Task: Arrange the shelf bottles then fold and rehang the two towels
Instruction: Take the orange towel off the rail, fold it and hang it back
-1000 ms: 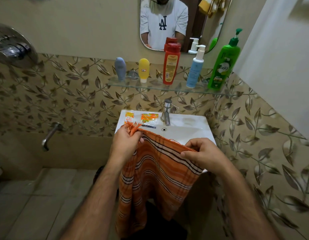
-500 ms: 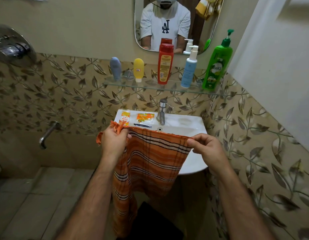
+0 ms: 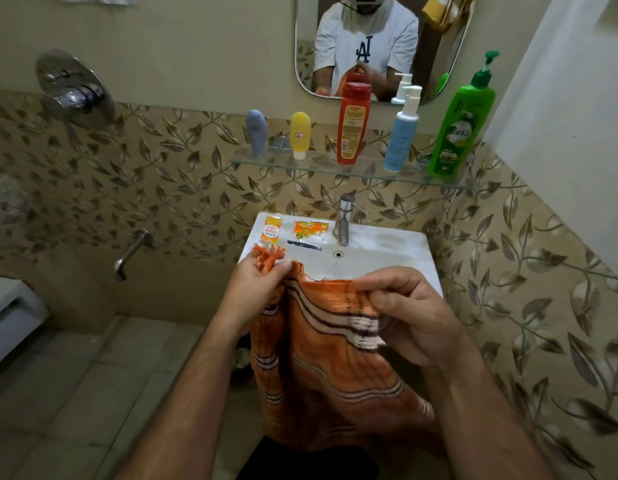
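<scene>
Head view, bathroom stock. Towels: one in hand, orange striped towel (image 3: 321, 355), hanging in front of the sink (image 3: 397, 251); a second, yellow, shows only in the mirror (image 3: 311, 46). Hands: two. Left hand (image 3: 255, 289) pinches the fringed corner; right hand (image 3: 408, 313) grips the top edge, fingers curled round the cloth. Shelf (image 3: 370, 169): five containers upright in a row, blue tube (image 3: 255, 131), yellow tube (image 3: 300, 133), red bottle (image 3: 352, 124), white pump bottle (image 3: 403, 133), green pump bottle (image 3: 461, 126). Sink rim: two sachets (image 3: 271, 230), one tap (image 3: 344, 220).
</scene>
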### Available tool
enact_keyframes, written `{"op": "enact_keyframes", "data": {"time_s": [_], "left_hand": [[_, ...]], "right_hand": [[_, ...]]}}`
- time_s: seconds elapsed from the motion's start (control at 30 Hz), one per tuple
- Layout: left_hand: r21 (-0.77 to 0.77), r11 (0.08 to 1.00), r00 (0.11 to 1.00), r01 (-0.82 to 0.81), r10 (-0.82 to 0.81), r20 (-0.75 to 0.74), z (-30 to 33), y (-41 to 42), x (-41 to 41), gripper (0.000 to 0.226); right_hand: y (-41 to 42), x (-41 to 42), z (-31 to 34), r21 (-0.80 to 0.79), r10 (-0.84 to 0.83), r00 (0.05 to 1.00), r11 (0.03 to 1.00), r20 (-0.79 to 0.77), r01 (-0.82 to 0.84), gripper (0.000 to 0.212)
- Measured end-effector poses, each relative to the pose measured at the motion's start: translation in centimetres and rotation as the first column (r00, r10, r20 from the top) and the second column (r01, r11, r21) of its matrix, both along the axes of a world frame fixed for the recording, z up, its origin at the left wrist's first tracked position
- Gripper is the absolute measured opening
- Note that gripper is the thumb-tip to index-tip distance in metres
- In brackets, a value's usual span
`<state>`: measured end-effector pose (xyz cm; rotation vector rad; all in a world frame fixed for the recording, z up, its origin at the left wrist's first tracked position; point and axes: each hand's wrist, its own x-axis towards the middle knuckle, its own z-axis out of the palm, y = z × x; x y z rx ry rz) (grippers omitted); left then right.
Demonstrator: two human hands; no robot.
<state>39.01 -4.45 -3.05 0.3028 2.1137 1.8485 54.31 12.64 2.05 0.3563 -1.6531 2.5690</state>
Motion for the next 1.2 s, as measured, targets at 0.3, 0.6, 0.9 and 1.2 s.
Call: {"op": "enact_keyframes", "data": {"time_s": [0.3, 0.6, 0.9, 1.2], "left_hand": [[0.148, 0.983, 0.981, -0.106, 0.08, 0.176, 1.1, -0.2, 2.5, 0.023], [0.323, 0.946, 0.951, -0.033, -0.069, 0.3, 1.5, -2.6, 3.0, 0.022], [0.293, 0.938, 0.979, 0.185, -0.203, 0.033, 1.2, -7.8, 3.1, 0.011], [0.204, 0.979, 0.995, 0.013, -0.034, 0.098, 0.9, -12.2, 0.8, 0.012]], "right_hand": [[-2.3, -0.5, -0.9, 0.192, -0.096, 0.991, 0.978, 0.089, 0.077, 0.039], [-4.6, 0.7, -0.7, 0.519, -0.387, 0.922, 0.788, 0.002, 0.33, 0.017], [-9.8, 1.7, -0.8, 0.732, -0.543, 0.839, 0.556, -0.038, 0.393, 0.016], [-11.7, 4.1, 0.2, 0.851, -0.619, 0.781, 0.363, -0.083, 0.379, 0.014]]}}
